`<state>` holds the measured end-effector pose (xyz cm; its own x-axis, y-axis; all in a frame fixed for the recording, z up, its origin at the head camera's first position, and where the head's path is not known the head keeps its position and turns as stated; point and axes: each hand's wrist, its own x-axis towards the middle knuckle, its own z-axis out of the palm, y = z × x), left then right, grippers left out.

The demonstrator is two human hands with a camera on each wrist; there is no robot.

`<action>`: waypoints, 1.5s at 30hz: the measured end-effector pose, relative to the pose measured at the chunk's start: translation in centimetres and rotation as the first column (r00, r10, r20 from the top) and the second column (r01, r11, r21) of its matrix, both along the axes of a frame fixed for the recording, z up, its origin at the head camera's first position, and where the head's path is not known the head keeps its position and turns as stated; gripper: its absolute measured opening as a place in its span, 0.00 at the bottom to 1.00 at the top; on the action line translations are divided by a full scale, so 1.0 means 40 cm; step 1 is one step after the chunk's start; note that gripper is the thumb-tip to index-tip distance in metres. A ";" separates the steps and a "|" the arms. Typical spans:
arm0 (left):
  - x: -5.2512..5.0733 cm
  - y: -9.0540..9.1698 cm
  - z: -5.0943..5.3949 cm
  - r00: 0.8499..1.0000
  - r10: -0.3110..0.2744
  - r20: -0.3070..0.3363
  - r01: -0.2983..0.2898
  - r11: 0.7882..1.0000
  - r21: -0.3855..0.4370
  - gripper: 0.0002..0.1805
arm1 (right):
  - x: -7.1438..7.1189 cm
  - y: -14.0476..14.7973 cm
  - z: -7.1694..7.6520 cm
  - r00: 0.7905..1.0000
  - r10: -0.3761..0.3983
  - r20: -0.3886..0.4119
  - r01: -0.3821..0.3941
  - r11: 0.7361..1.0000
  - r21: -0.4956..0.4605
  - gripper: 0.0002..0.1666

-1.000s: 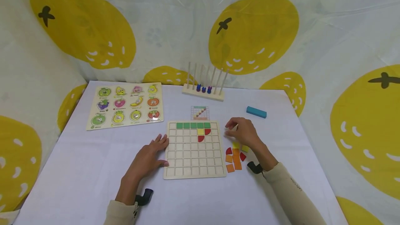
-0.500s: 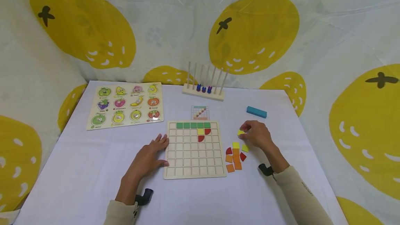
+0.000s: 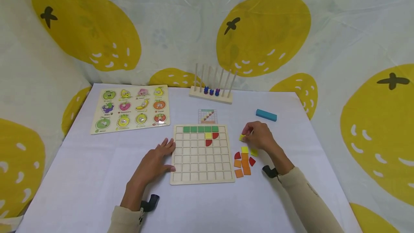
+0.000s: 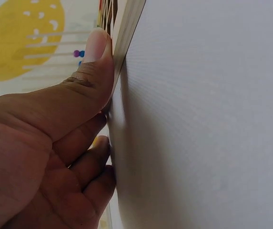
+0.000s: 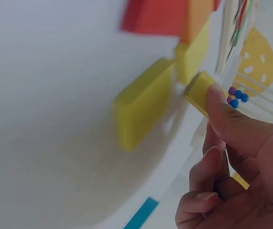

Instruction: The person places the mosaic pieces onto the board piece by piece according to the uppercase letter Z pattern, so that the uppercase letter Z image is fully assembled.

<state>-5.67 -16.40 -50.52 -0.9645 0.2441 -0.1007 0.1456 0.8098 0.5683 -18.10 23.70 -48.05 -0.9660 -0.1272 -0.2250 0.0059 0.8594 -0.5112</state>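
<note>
Between the thumb and fingers of my right hand (image 3: 259,136) is a yellow square tile (image 5: 201,91), pinched just right of the wooden grid board (image 3: 194,168). My left hand (image 3: 155,164) rests along the board's left edge, fingers spread and thumb touching its side, as the left wrist view also shows. On the board lie a row of green tiles (image 3: 201,129), one yellow tile (image 3: 208,136) and two red quarter-round tiles (image 3: 215,136). Below the right hand is a loose group of orange tiles (image 3: 244,163), red quarter-rounds (image 3: 252,161) and yellow tiles (image 3: 244,150).
Behind the board lies a small pattern card (image 3: 207,116). A peg stand (image 3: 210,95) with blue and purple beads is at the back. The fruit puzzle (image 3: 130,109) lies back left, and a teal bar (image 3: 266,115) back right. White cloth (image 3: 87,175) covers the table.
My right hand moved right, pinched a yellow tile, then shifted slightly left towards the board with it. The left hand stayed on the board's edge.
</note>
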 end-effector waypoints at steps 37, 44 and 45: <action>0.002 -0.002 -0.004 1.000 0.009 -0.001 -0.009 1.000 0.023 0.55 | 0.022 -0.353 0.003 0.943 0.310 -0.120 -0.319 0.946 -0.060 0.11; 0.004 -0.003 -0.001 1.000 0.022 0.006 -0.022 0.999 0.031 0.55 | 0.029 -0.358 -0.002 0.927 0.365 -0.086 -0.364 0.931 0.018 0.09; 0.004 -0.002 -0.001 1.000 0.023 0.008 -0.023 0.999 0.032 0.55 | 0.031 -0.358 -0.001 0.929 0.361 -0.086 -0.362 0.932 0.013 0.09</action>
